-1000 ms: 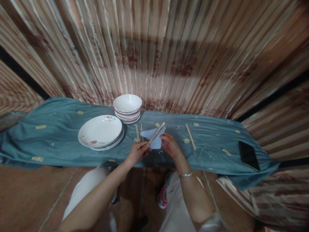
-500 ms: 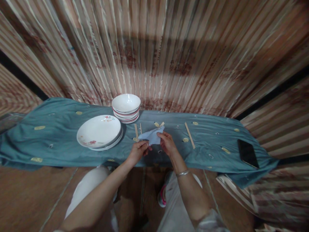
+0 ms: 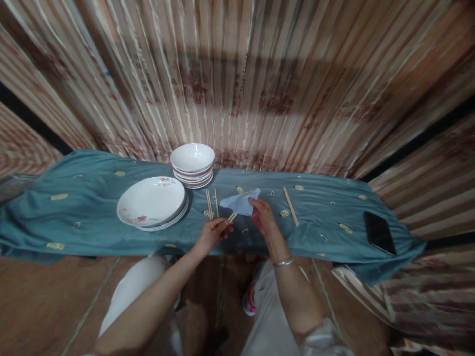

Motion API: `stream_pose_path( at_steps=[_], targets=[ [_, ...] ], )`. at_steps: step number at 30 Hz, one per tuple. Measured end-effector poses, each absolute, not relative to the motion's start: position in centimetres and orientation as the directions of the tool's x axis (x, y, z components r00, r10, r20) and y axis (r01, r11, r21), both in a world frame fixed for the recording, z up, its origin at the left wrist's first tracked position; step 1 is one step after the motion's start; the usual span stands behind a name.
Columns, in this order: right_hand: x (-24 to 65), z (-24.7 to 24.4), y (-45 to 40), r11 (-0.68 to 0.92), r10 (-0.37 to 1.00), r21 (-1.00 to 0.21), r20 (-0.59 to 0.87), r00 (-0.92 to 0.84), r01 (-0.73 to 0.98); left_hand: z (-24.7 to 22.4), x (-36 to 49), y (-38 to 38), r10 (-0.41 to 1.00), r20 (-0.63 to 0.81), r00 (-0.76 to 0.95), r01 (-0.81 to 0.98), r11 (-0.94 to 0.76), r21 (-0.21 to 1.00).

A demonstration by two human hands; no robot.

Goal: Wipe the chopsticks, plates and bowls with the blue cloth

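Near the front edge of the table, my left hand point(image 3: 215, 232) pinches the near ends of a pair of chopsticks point(image 3: 232, 216). A light blue cloth point(image 3: 241, 201) is wrapped around their far part and hides it. My right hand point(image 3: 262, 213) is closed on the cloth's right side, fingers pressing it against the sticks. Just beyond my left hand lie more chopsticks point(image 3: 210, 203) on the tablecloth. Another pair of chopsticks point(image 3: 291, 206) lies to the right of my right hand.
A teal patterned tablecloth point(image 3: 92, 198) covers the long table. Stacked plates point(image 3: 152, 200) stand at the left, with a stack of bowls point(image 3: 192, 165) behind them. A black phone point(image 3: 379, 232) lies at the right end. A striped curtain point(image 3: 237, 89) hangs behind the table.
My right hand and the cloth have slid right along the chopsticks, toward their far ends. The near ends now show by my left hand, which has hardly moved.
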State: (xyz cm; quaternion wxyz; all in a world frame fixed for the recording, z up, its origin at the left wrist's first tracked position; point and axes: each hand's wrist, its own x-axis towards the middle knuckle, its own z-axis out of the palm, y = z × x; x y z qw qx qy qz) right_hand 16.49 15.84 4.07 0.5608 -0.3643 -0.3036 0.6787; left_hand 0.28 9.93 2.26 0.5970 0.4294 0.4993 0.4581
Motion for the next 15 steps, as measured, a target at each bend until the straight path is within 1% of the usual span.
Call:
stream_pose_path(
  at_steps=[8,15],
  targets=[
    [15.5,3.4,15.6,-0.229,0.972,-0.826,-0.167,-0.164,-0.516,1.9,0.3,10.5,0.986,-0.161,0.046,-0.148,0.166,0.975],
    [13.9,2.9,14.9,-0.294,0.953,-0.822,-0.211,-0.219,-0.488,2.2,-0.1,11.0,0.994,-0.112,0.007,-0.108,0.112,0.988]
  ],
)
